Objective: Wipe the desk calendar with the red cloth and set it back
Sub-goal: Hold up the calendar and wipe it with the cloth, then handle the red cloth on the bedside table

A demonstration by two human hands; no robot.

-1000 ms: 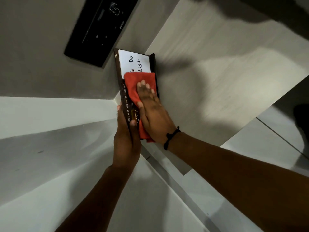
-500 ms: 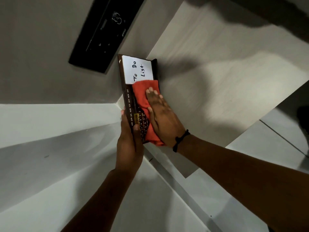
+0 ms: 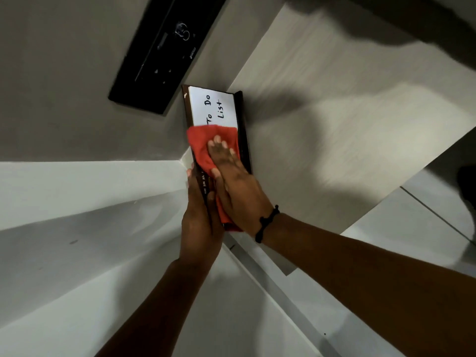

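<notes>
The desk calendar (image 3: 215, 109) is a dark brown frame with a white "To Do List" panel at its far end and month names along its left edge. My left hand (image 3: 199, 222) grips its near end from the left side, holding it above the corner of the wooden desk. My right hand (image 3: 237, 184) lies flat on the calendar's face, pressing the red cloth (image 3: 203, 143) against it just below the white panel. The cloth and hand hide the calendar's middle and lower face.
A black wall panel (image 3: 164, 50) with sockets hangs beyond the calendar. The light wooden desk top (image 3: 334, 104) stretches to the right. White surfaces (image 3: 77, 202) lie to the left and below. Pale floor tiles (image 3: 425, 222) show at the right.
My right hand slid the red cloth down the calendar's face and then back up towards the white panel. My left hand kept its grip on the near end.
</notes>
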